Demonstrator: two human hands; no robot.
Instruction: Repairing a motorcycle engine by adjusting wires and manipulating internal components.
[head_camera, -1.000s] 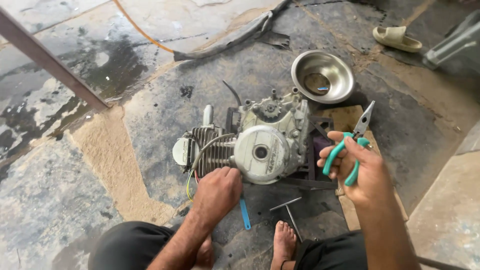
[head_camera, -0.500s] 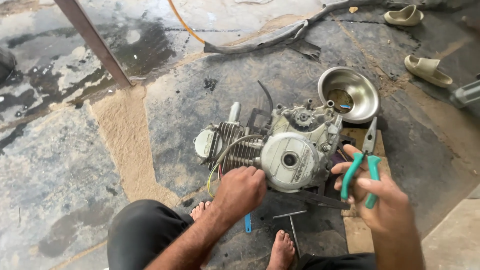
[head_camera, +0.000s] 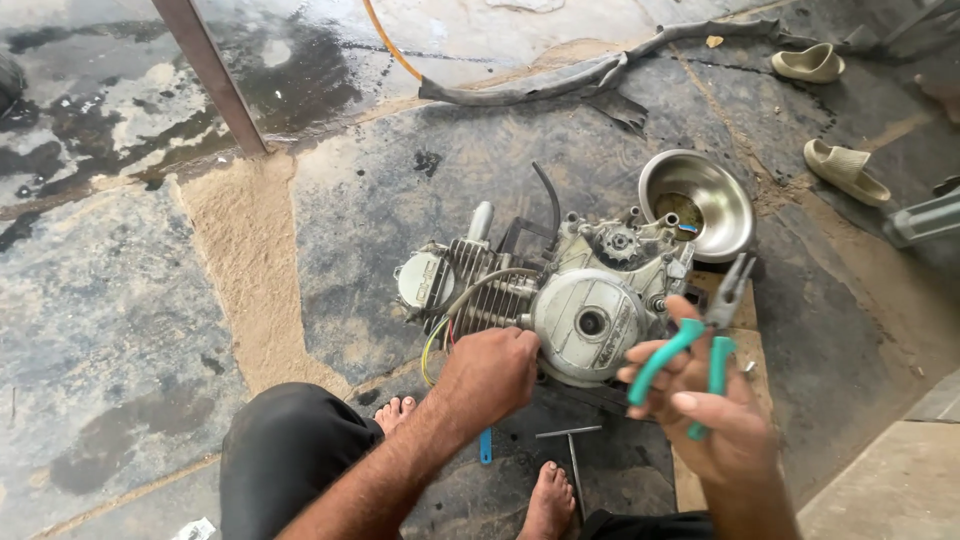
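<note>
Steel bowl (head_camera: 700, 205) beside engine (head_camera: 560, 295) holds small parts.

Roadside-style repair workshop: oil-stained stone floor (head_camera: 330, 200), stripped motorcycle engine (head_camera: 560, 290), pliers (head_camera: 700, 340), steel bowl (head_camera: 720, 195).

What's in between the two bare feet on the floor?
In the head view, a thin grey metal T-shaped tool lies on the dark stone floor between the left foot and the right foot. A small blue piece lies there too.

The left hand (head_camera: 490, 375) rests knuckles-up against the engine (head_camera: 560, 300), while the right hand (head_camera: 715, 415) (fingers curled) hovers just right of it.
</note>
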